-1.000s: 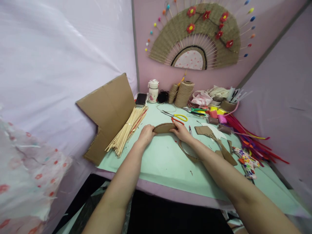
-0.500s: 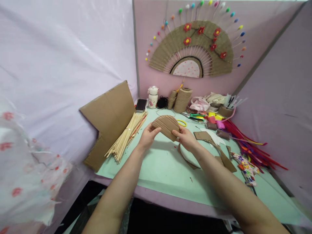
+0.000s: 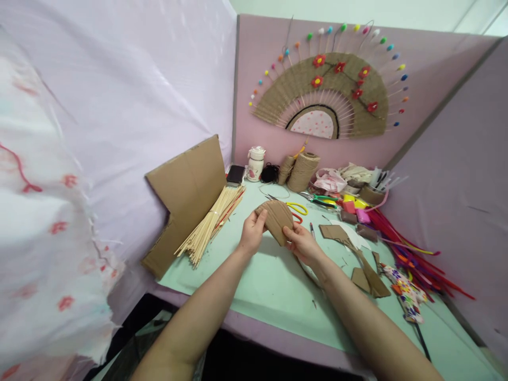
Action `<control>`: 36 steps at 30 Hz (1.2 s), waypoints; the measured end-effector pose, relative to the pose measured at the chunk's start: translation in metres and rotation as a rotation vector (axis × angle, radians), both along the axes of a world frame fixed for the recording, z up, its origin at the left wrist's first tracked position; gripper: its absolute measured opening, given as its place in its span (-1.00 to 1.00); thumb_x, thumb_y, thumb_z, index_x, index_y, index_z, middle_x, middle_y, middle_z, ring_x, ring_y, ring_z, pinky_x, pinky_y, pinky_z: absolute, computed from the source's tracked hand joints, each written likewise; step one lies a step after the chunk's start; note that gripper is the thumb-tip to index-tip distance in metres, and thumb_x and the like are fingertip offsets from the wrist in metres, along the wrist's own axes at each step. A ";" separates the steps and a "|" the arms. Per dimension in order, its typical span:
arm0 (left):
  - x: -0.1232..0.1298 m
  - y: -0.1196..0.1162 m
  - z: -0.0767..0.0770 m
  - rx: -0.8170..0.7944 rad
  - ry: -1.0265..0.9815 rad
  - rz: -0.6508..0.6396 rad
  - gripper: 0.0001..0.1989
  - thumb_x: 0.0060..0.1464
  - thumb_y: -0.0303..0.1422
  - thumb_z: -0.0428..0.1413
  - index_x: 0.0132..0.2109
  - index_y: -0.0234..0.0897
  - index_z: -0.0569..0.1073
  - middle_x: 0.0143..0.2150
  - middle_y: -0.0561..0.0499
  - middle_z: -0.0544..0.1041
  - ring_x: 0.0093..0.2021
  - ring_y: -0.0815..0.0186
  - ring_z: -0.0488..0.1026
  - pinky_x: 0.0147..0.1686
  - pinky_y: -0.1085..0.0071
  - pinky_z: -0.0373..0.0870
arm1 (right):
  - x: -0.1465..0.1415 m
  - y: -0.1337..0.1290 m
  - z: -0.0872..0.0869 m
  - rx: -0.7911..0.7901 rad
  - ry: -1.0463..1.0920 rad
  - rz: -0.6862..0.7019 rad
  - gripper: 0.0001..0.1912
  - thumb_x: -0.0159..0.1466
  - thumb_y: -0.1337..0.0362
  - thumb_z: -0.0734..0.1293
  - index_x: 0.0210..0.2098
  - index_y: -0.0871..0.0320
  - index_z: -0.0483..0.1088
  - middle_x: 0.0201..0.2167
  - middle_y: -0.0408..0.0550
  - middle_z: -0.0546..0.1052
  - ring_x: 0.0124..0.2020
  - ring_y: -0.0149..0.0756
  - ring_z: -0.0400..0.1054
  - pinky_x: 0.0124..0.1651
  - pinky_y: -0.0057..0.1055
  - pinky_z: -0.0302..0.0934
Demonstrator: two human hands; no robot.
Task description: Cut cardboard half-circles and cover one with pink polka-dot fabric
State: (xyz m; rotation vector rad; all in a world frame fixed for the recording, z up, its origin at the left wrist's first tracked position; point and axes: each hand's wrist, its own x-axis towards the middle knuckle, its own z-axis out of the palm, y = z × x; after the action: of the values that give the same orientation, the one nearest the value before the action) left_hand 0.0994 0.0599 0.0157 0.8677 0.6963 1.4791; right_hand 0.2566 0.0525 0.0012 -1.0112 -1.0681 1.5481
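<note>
Between my two hands, above the green tabletop, is a half-round piece of brown corrugated cardboard (image 3: 275,218), tilted with its curved edge up and away from me. My left hand (image 3: 253,231) pinches its left corner, thumb on top. My right hand (image 3: 301,242) grips its right lower corner, thumb on the face and fingers behind. Just behind the piece lie scissors with yellow handles (image 3: 298,207), partly covered by it. A red handle loop (image 3: 297,217) shows beside them. Under my right forearm a thin curved cardboard offcut is partly hidden.
Left are a bundle of thin sticks (image 3: 212,225) and a large cardboard sheet (image 3: 190,193). Twine spools (image 3: 304,172), a white bottle (image 3: 255,164) and pliers (image 3: 317,198) stand or lie at the back. Cardboard scraps (image 3: 363,259) and red pipe cleaners (image 3: 413,254) lie right. A decorated fan (image 3: 357,119) hangs behind.
The view has shifted, so the scene sits lower and further right. The cardboard piece has turned and tilted a little in my hands, and more of the scissors behind it shows.
</note>
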 end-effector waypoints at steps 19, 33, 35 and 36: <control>-0.002 -0.002 -0.011 0.119 0.225 0.138 -0.55 0.09 0.00 0.12 -0.14 -0.33 0.51 -0.18 -0.08 0.58 -0.15 0.23 0.49 -0.10 0.34 0.43 | -0.003 -0.005 -0.002 0.046 0.005 -0.019 -0.50 -0.02 0.04 0.54 -0.12 0.05 0.45 -0.06 -0.01 0.59 -0.10 -0.12 0.47 -0.26 -0.37 0.35; -0.001 -0.011 0.004 0.201 0.220 0.156 -0.71 0.02 -0.21 0.23 -0.18 -0.33 0.53 -0.22 -0.06 0.62 -0.18 0.25 0.51 -0.08 0.35 0.38 | -0.009 -0.011 -0.004 0.191 -0.053 -0.119 -0.51 0.07 0.08 0.47 -0.03 0.06 0.40 -0.41 -0.13 0.54 -0.40 -0.28 0.36 -0.39 -0.39 0.23; -0.001 -0.012 0.005 0.196 0.209 0.153 -0.72 0.00 -0.22 0.24 -0.20 -0.33 0.54 -0.23 -0.05 0.62 -0.19 0.25 0.51 -0.08 0.36 0.38 | -0.007 -0.011 -0.005 0.199 -0.073 -0.124 -0.53 0.09 0.09 0.46 -0.03 0.06 0.40 -0.44 -0.16 0.51 -0.46 -0.32 0.32 -0.43 -0.40 0.19; -0.001 -0.012 0.006 0.193 0.205 0.151 -0.72 -0.01 -0.22 0.25 -0.20 -0.33 0.54 -0.24 -0.05 0.62 -0.20 0.25 0.51 -0.09 0.36 0.38 | -0.007 -0.011 -0.005 0.201 -0.081 -0.126 -0.53 0.10 0.09 0.45 -0.03 0.06 0.40 -0.44 -0.16 0.51 -0.47 -0.32 0.30 -0.44 -0.41 0.18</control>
State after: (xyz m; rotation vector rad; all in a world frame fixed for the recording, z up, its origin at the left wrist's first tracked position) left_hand 0.0985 0.0478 0.0217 1.1480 0.7929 1.6254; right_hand 0.2500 0.0410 -0.0040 -0.9889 -1.1682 1.2803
